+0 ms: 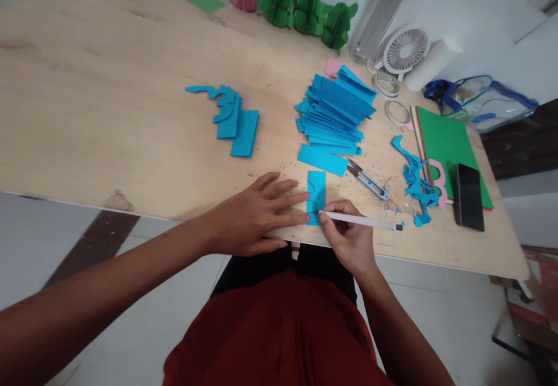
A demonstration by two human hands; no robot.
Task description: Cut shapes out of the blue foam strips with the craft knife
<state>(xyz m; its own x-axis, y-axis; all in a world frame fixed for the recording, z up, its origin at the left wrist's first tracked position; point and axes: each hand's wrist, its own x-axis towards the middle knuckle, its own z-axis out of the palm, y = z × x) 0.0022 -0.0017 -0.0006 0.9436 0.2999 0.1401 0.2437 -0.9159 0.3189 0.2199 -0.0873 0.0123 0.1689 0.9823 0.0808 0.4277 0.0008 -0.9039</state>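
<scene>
Under my fingertips lies a small blue paper strip [317, 183] with curved lines drawn on it. My left hand [255, 214] is spread flat on the table, its fingertips at the strip's left edge. A white pen [366, 220] is pinched in my right hand [349, 235], its tip on the strip's lower part. Just beyond the strip is another blue paper rectangle [322, 160], with thread snips [368, 179] beside it. A large pile of folded blue paper strips [335, 110] sits further back. Cut and folded blue pieces [244, 133] lie to the left.
Blue scraps [418, 185], a pink paper shape [437, 182], coloured sheets [449, 142] and a phone [469, 197] are on the right. Tape rolls [397, 113], a small fan [405, 52] and green paper decorations [307, 8] stand at the back. The table's front edge [414, 256] runs near my body.
</scene>
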